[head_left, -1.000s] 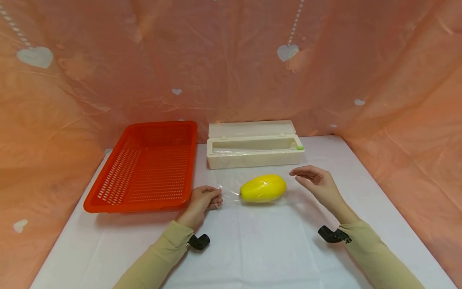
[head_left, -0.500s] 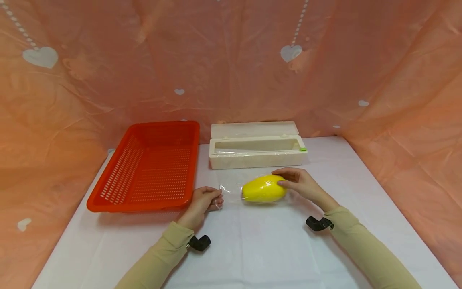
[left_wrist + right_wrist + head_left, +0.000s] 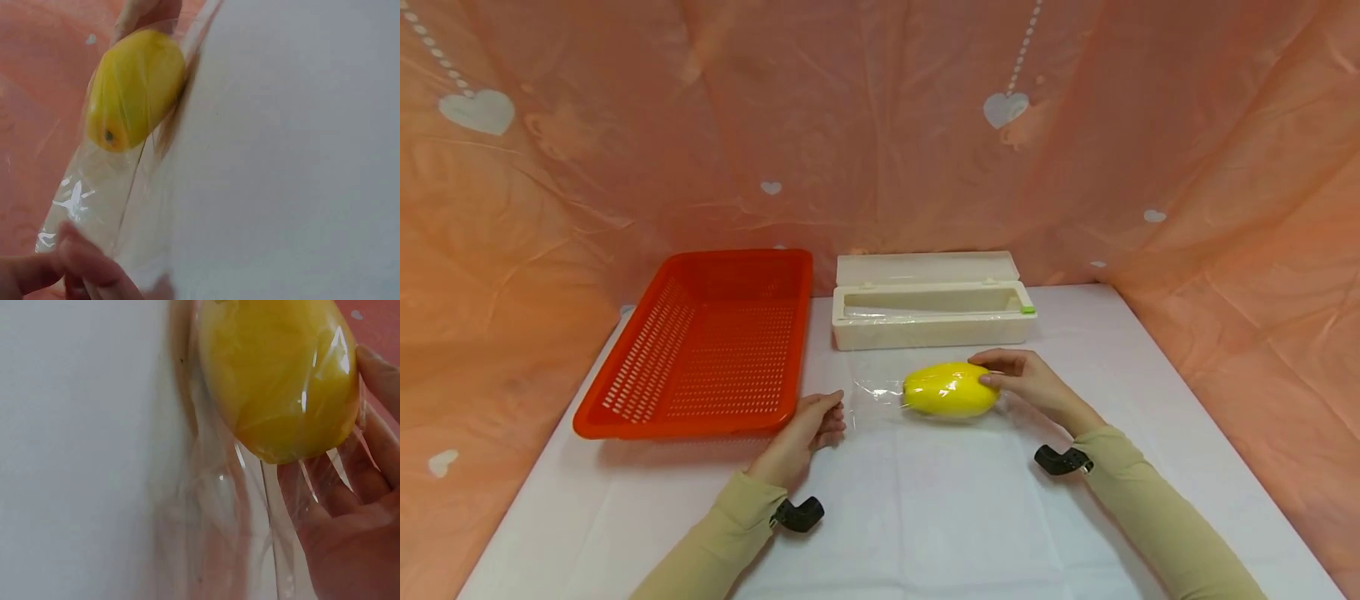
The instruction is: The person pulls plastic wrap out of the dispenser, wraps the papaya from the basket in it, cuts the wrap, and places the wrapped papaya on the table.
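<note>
A yellow papaya lies lengthwise in clear plastic wrap that stretches out past its left end. My right hand holds the papaya's right end, thumb at the near side and fingers at the far side. In the right wrist view, shiny film covers the papaya and hangs loosely between it and the palm. My left hand is at the left edge of the wrap, thumb and fingers drawn together. The left wrist view has its fingertips overlapping the film's end, and the papaya's dark stem spot faces that hand.
An orange-red perforated basket stands on the left, its near right corner right by the left hand. Behind the papaya sits a cream wrap dispenser box, lid raised and a green slider at its right end. White cloth covers the table.
My right hand has come in from the right and taken hold of the papaya's end. My left hand has lately shifted slightly left, and the wrap beside it lies straighter.
</note>
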Available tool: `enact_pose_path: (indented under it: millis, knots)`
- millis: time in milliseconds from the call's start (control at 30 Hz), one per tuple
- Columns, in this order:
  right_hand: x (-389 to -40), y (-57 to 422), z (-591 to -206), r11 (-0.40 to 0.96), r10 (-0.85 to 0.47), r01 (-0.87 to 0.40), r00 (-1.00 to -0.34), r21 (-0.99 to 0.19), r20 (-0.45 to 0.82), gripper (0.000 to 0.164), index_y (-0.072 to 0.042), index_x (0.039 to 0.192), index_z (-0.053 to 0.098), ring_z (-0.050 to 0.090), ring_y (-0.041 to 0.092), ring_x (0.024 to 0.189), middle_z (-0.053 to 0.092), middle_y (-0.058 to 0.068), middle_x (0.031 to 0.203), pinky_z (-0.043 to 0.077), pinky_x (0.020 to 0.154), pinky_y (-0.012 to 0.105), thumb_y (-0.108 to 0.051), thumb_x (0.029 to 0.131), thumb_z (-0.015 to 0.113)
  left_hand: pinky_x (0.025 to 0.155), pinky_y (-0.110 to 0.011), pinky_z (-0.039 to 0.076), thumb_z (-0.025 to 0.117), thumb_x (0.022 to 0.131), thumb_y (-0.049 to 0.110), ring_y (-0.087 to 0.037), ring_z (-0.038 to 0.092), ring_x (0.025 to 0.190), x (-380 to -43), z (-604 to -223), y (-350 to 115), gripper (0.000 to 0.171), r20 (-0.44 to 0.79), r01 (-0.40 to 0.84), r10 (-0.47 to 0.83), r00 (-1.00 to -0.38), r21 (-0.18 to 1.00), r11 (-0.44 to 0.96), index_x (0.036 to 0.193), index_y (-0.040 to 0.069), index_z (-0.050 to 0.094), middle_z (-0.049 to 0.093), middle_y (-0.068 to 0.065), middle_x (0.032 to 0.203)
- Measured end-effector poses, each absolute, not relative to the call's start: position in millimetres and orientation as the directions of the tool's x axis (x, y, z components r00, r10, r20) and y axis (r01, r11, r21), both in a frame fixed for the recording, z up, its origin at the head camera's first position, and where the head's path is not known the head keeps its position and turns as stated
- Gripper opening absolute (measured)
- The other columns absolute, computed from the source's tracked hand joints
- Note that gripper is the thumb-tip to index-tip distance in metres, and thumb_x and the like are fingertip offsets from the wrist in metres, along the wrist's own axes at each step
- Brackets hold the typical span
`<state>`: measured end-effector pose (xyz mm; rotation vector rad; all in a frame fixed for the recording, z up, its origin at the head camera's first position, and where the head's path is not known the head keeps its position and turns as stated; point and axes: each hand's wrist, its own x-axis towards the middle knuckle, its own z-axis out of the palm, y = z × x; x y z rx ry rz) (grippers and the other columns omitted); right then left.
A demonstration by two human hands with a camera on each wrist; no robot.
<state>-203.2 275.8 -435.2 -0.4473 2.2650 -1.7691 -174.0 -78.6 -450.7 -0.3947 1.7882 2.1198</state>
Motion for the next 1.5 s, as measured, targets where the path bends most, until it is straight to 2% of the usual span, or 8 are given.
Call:
enact_pose_path:
  millis: [133,300,433,567,700,967,1200,1500]
  knots:
    - [-204.4,273.9,-433.9,0.204,-0.41,-0.11,-0.912,-0.973,0.018,0.039,0.002,0.124,0.06,0.059,0.019,0.109,0.061,0.011,0.124,0.049,0.09,0.025,-0.012,0.089,0.069,0.046,-0.016,0.037,0.052,0.096,0.021,-0.009,0.043,0.05,-165.0,-440.8,-76.9,0.026,-0.391,-0.398,0.074,-0.917,0.907,-0.138,0.074,0.007,0.051,0.044,0.003,0.057]
    - [-205.2,273.9,-432.6,0.199,-0.424,-0.089,-0.905,-0.976,-0.004,0.038,0.002,0.125,0.06,0.059,0.02,0.107,0.06,0.012,0.124,0.05,0.088,0.026,-0.011,0.089,0.068,0.052,-0.022,0.045,0.053,0.096,0.02,-0.014,0.053,0.055,-158.6,-422.8,-66.7,0.03,-0.196,-0.228,0.194,-0.961,0.961,-0.157,0.08,-0.004,0.06,0.056,-0.004,0.062]
    - [-205.5,273.2,-431.4,0.205,-0.429,-0.083,-0.903,-0.975,-0.014,0.038,0.001,0.124,0.06,0.059,0.02,0.107,0.06,0.014,0.124,0.051,0.087,0.026,-0.011,0.09,0.068,0.073,-0.034,0.056,0.055,0.098,0.018,-0.027,0.068,0.08,-162.8,-411.9,-53.2,0.032,-0.008,-0.077,0.344,-0.939,0.979,-0.187,0.099,-0.013,0.062,0.069,-0.013,0.083]
    - [-206.0,271.8,-430.9,0.208,-0.433,-0.073,-0.901,-0.976,-0.025,0.038,0.001,0.124,0.06,0.059,0.021,0.107,0.06,0.014,0.124,0.051,0.087,0.027,-0.012,0.09,0.068,0.092,-0.048,0.048,0.05,0.101,0.019,-0.038,0.063,0.103,-173.7,-409.1,-39.5,0.039,0.102,0.001,0.427,-0.899,0.973,-0.231,0.113,-0.017,0.058,0.068,-0.022,0.103]
    - [-206.9,271.8,-430.9,0.22,-0.429,-0.071,-0.903,-0.973,-0.031,0.037,0.0,0.124,0.061,0.058,0.022,0.107,0.06,0.014,0.124,0.051,0.087,0.027,-0.013,0.09,0.068,0.098,-0.046,0.044,0.04,0.104,0.024,-0.035,0.06,0.109,-186.7,-411.9,-29.5,0.045,0.172,0.06,0.414,-0.894,0.962,-0.268,0.117,-0.016,0.057,0.063,-0.026,0.113]
    - [-207.6,272.2,-431.6,0.209,-0.425,-0.066,-0.905,-0.976,-0.03,0.037,0.001,0.123,0.061,0.057,0.023,0.109,0.06,0.015,0.124,0.05,0.088,0.027,-0.012,0.09,0.068,0.102,-0.039,0.042,0.053,0.1,0.021,-0.023,0.056,0.117,-198.1,-425.1,-19.7,0.035,0.12,0.089,0.476,-0.871,0.992,-0.088,0.12,-0.006,0.062,0.063,-0.015,0.121]
    - [-207.2,272.2,-434.6,0.209,-0.399,-0.024,-0.915,-0.978,-0.063,0.037,0.0,0.122,0.062,0.06,0.023,0.106,0.062,0.014,0.121,0.051,0.088,0.028,-0.017,0.09,0.068,0.104,-0.033,0.039,0.068,0.091,0.018,-0.02,0.048,0.127,-195.5,-430.2,-15.5,0.039,0.082,0.157,0.494,-0.866,0.981,0.113,0.126,0.002,0.061,0.06,-0.008,0.129]
    - [-210.9,272.4,-436.6,0.167,-0.395,0.077,-0.908,-0.983,-0.139,0.041,0.002,0.125,0.059,0.059,0.022,0.107,0.062,0.011,0.122,0.051,0.088,0.029,-0.019,0.091,0.067,0.096,-0.027,0.045,0.072,0.081,-0.005,-0.022,0.053,0.122,-203.8,-438.0,-17.1,0.046,0.06,0.116,0.501,-0.863,0.99,0.083,0.125,-0.004,0.059,0.059,-0.013,0.128]
